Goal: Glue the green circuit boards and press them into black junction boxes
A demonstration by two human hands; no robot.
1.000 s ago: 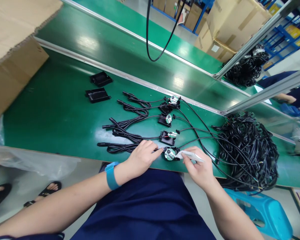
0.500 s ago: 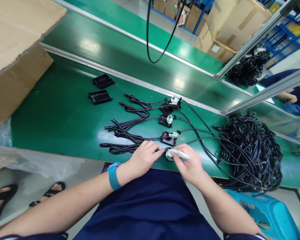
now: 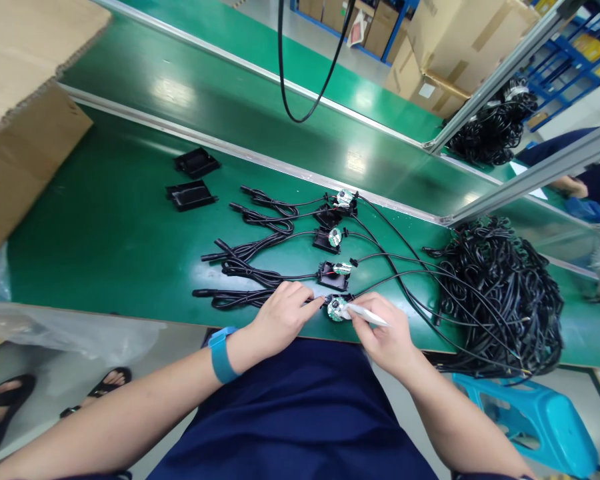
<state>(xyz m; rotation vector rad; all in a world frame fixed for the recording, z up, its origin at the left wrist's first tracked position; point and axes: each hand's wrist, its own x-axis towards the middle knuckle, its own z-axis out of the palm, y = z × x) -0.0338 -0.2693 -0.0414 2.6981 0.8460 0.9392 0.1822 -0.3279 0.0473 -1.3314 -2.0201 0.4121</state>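
Note:
Near the front edge of the green table lies a round green circuit board, in front of a black housing it partly covers. My right hand pinches a white pen-like tool, its tip at the board's right side. My left hand is closed, thumb and forefinger pressed on something too small to name at the board's left. Behind them an open black housing holds another board. Further back are more boards in housings. Coiled black cables run left from the housings.
A large tangle of black cables lies at the right. Two black covers sit at the back left, beside a cardboard box. A cable loop hangs overhead. A blue stool stands below right. A person's hand shows at far right.
The white tool has shifted slightly and more of the round board's face now shows. My left hand keeps its place beside the board. The whole view has moved slightly.

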